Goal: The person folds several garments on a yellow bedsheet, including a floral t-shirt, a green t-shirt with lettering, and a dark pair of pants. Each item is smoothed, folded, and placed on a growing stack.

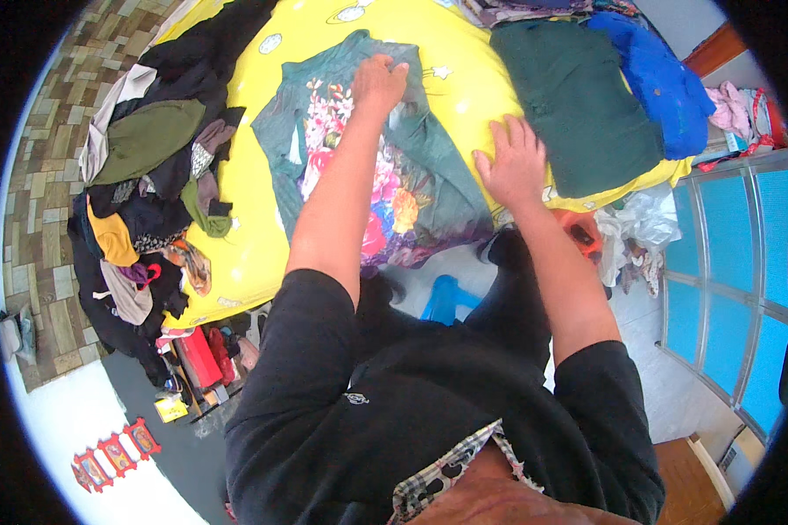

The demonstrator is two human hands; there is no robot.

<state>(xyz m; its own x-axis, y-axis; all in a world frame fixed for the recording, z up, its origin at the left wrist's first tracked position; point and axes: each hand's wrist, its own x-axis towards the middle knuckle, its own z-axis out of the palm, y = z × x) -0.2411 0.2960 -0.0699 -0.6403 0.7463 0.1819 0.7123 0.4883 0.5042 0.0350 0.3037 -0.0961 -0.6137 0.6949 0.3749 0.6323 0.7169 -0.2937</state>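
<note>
A grey-green long top (446, 177) with a printed flower pattern lies spread on a yellow bedsheet (256, 177). My left hand (379, 84) rests on the upper part of this top, its fingers bent against the fabric; whether they pinch it is hidden. The left forearm crosses over the flower print and covers part of it. To the right, my right hand (515, 161) lies palm down with fingers apart on the yellow sheet. It sits between the flowered top and a folded dark green garment (574, 105), holding nothing.
Dark clothes and an olive garment (148, 141) are heaped along the bed's left edge. A blue garment (663, 85) lies beyond the dark green one. Plastic bags (640, 216) hang at the right, near a blue-paned metal-framed panel (729, 262). A blue plastic object (443, 300) stands between my legs.
</note>
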